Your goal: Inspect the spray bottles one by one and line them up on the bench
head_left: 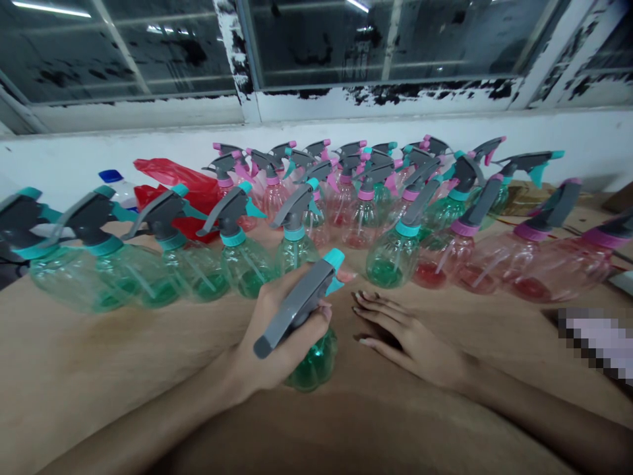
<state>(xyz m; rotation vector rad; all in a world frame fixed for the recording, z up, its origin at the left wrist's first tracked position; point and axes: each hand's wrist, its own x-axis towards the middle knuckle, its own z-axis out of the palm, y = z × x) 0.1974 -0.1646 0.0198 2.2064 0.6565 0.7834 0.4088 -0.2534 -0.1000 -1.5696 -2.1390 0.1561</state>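
Observation:
My left hand (284,330) is wrapped round the neck of a green spray bottle (315,364) with a grey trigger head and a turquoise nozzle. The bottle is at the middle of the table, and its collar is hidden by my fingers. To its right, my right hand (403,333) rests palm down on the wooden table (163,369), fingers extended and holding nothing. Just beyond my hands stands a row of spray bottles: several green ones (252,267) to the left, and a green one (393,257) beside several pink ones (438,260) to the right.
More pink and green spray bottles (360,221) crowd behind the front row. A red plastic bag (178,181) and a blue-capped bottle (119,188) are at the back left. A cardboard box (531,198) lies at the back right, before the white wall (64,148). A pixelated patch covers something at right.

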